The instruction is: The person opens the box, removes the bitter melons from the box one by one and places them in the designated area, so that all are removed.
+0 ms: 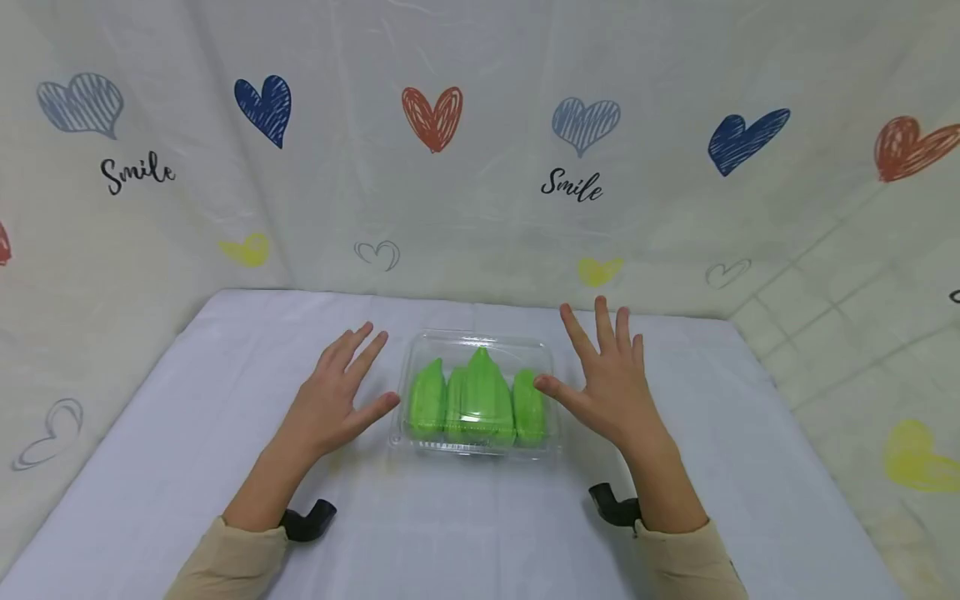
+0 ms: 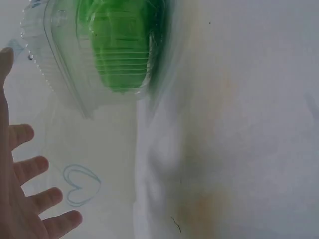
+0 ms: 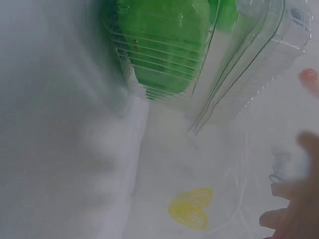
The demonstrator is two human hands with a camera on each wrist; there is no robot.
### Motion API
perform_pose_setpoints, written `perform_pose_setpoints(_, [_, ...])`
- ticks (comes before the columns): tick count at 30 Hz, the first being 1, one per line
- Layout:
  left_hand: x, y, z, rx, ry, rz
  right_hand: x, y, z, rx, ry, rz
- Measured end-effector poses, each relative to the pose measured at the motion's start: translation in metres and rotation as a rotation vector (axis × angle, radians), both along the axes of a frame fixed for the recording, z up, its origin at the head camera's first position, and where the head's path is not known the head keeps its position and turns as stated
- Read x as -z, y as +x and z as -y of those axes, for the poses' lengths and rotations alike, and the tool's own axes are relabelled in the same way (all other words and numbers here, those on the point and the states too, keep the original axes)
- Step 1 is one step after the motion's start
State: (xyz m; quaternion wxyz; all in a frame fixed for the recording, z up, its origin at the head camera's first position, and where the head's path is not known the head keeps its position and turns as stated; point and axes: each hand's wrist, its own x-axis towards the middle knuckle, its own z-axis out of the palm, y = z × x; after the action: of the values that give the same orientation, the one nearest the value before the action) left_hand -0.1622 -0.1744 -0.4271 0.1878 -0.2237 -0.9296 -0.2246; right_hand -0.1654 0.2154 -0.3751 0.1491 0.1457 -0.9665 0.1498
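Observation:
A clear plastic clamshell box [image 1: 480,340] with its lid down lies on the table, several bright green ridged pieces [image 1: 486,400] showing inside it. To its left, my left hand [image 1: 339,398] hovers with fingers spread and the thumb tip near the box's side. My right hand [image 1: 609,379] is on the other side, fingers fanned wide, its thumb overlapping the box's right edge in the head view. Both hands hold nothing. Each wrist view shows a ribbed end of the box [image 2: 119,59] beside the spread fingers.
A white cloth [image 1: 465,525] covers the table. Behind it hangs a pale curtain [image 1: 495,50] printed with hearts and "Smile". A black curved piece [image 1: 311,522] sits at the left wrist, and a similar black piece [image 1: 613,506] at the right.

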Motion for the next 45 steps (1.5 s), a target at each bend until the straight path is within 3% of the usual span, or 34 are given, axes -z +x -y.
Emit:
perform_pose_setpoints(2, [0.0, 0.001, -0.001, 0.021, 0.049, 0.038, 0.001, 0.0, 0.002, -0.007, -0.007, 0.011])
perform_pose_setpoints(4, [-0.001, 0.002, -0.003, 0.068, 0.142, 0.124, 0.003, 0.001, 0.003, -0.016, -0.015, 0.023])
perform_pose_setpoints(10, [0.0, 0.002, -0.009, 0.196, 0.493, 0.508, 0.004, 0.004, 0.007, -0.043, -0.034, 0.041])
perform_pose_setpoints(15, [0.001, -0.003, -0.009, 0.189, 0.739, 0.736, 0.0, 0.004, 0.009, -0.055, -0.019, 0.054])
perform_pose_setpoints(20, [0.008, -0.006, -0.01, 0.201, 0.811, 0.857, -0.003, 0.005, 0.013, -0.066, 0.0, 0.069])
perform_pose_setpoints(28, [0.017, -0.006, -0.012, 0.246, 0.857, 0.966, -0.006, 0.011, 0.02, -0.086, 0.024, 0.078])
perform_pose_setpoints(36, [0.015, -0.008, -0.015, 0.25, 0.883, 0.955, -0.005, 0.009, 0.026, -0.134, 0.044, 0.053])
perform_pose_setpoints(45, [0.015, -0.008, -0.014, 0.298, 0.879, 0.961, 0.003, 0.01, 0.035, -0.188, 0.035, 0.117])
